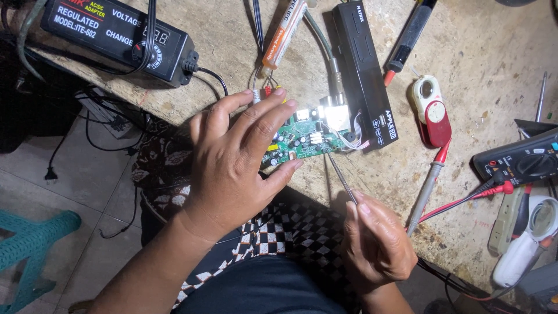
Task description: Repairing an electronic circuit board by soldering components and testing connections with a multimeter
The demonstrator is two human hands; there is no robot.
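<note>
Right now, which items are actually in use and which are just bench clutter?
In use:
- green circuit board, under left hand
- thin metal probe, in right hand

Lying about:
- black power adapter
- multimeter
- black box
- red-and-white tester
- paste syringe

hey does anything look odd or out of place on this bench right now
The green circuit board sits bare beside its black case, overhanging the workbench edge under the left hand. Otherwise just clutter.
</note>
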